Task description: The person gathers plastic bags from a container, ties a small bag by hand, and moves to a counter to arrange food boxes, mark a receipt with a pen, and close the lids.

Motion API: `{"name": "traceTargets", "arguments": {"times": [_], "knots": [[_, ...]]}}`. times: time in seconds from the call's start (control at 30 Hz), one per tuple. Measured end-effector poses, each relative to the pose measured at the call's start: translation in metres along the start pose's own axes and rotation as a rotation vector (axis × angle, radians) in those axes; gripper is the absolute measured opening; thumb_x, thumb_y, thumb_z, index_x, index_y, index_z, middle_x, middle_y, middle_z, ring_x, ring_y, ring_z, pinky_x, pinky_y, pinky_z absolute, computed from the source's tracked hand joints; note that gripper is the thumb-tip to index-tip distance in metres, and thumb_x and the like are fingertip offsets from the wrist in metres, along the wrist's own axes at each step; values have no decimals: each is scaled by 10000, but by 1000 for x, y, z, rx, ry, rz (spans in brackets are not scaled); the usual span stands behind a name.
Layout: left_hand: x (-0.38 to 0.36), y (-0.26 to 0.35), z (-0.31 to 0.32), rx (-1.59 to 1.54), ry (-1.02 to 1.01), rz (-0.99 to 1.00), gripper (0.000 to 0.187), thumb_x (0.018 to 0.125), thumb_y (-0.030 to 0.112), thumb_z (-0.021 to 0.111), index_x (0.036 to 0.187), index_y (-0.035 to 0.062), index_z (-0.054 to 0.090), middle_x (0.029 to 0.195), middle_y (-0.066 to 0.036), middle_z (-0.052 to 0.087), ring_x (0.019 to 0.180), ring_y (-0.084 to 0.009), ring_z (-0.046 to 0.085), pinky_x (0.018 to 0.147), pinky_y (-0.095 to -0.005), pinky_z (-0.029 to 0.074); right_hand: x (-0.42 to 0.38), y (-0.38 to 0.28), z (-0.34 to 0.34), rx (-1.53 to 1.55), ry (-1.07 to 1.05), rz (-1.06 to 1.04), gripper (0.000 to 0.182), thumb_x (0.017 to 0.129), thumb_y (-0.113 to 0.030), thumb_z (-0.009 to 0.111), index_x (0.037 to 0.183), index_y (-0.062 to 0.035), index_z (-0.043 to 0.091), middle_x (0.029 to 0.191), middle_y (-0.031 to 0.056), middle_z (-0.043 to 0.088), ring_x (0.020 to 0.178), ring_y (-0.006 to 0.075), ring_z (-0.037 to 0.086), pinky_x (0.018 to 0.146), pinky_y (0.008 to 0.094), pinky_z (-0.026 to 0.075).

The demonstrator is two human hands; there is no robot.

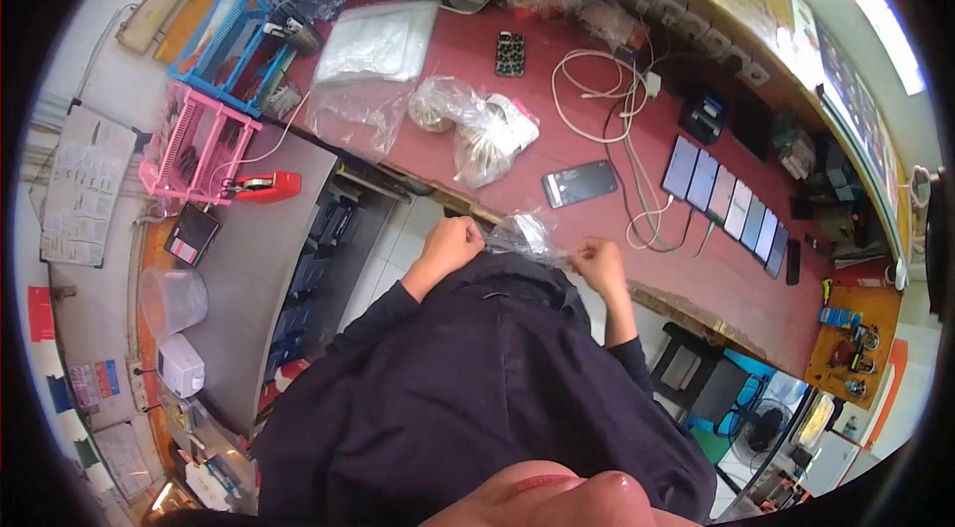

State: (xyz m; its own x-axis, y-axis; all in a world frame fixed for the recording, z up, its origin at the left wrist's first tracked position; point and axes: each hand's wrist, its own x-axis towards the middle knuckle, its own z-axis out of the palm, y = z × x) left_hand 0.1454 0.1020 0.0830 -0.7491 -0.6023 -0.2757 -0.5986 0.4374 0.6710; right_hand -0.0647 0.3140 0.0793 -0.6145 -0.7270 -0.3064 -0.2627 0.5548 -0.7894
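While held at chest over red table edge, small crinkly clear plastic bag stretched sideways between left hand and right hand; both pinched shut on ends, equally near.

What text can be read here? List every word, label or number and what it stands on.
None is legible.
Wall papers: print too small.
Phone on the red table: screen marks blurred.
Orange board packets: blurred.
Clear bag held by both hands: no print visible.
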Motion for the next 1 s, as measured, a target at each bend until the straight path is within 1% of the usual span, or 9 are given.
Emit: {"name": "traceTargets", "arguments": {"times": [0.07,0.2,0.47,0.53,0.57,0.7,0.77,0.87,1.0], "knots": [[-15,18,-22,-98,-22,-54,83,710,152,672,721,70,679,865,-114,691,807,-248,666,689,-349,504,-12,-23,-14,146,-58,-55,156,719,-143,727,805,-15,703,831,115,706,759,220,670,673,326,516],[-15,58,-61,-435,-18,458,57,732,143,648,733,88,663,1077,-109,640,1011,-245,597,901,-393,418,-20,-66,-31,682,-130,-345,109,720,-134,711,728,-55,635,1152,179,617,1033,275,601,1000,413,375],[-14,121,-66,-1763,-671,848,230,804,256,713,945,138,574,782,-58,622,1093,-301,560,1057,-486,314,-47,-158,-46,1372,-171,-775,250,835,-270,693,944,-98,547,859,24,593,816,243,619,1101,609,195],[-19,130,-68,-1741,-620,868,452,801,250,735,1191,116,553,758,-23,573,1022,-267,581,1021,-461,359,-50,-164,-47,1393,-198,-747,266,866,-259,661,1021,-66,564,865,22,569,760,218,598,1099,629,172],[-24,137,-74,-1611,-522,803,560,808,219,734,1296,109,485,773,-15,566,982,-250,583,1002,-433,373,-48,-163,-45,1347,-168,-753,356,914,-204,597,1200,-1,535,889,26,538,725,149,549,1022,485,364],[-34,155,-80,-1238,-341,646,652,889,168,652,1453,89,334,804,-1,551,838,-142,575,874,-288,418,-49,-168,-46,756,-53,-513,405,958,-54,479,1351,36,440,1000,50,512,739,76,452,655,206,377],[-30,153,-69,-1135,-353,584,462,965,223,543,1386,63,441,789,7,555,760,-65,541,695,-220,420,-42,-165,-34,597,20,-591,330,941,-37,488,1257,55,521,1084,76,516,854,117,477,735,230,404],[-24,144,-69,-1104,-491,576,420,979,265,514,1345,61,487,798,12,571,730,-58,519,640,-221,398,-34,-161,-35,663,-69,-649,367,895,-119,580,1215,57,548,1158,115,523,992,179,490,865,287,398],[-29,160,-73,-826,-242,601,295,981,200,494,1215,32,553,830,-66,613,743,-115,566,669,-257,430,-38,-168,-33,708,-150,-722,519,794,-256,698,1208,31,572,1244,162,510,1164,266,452,1024,375,316]]}}
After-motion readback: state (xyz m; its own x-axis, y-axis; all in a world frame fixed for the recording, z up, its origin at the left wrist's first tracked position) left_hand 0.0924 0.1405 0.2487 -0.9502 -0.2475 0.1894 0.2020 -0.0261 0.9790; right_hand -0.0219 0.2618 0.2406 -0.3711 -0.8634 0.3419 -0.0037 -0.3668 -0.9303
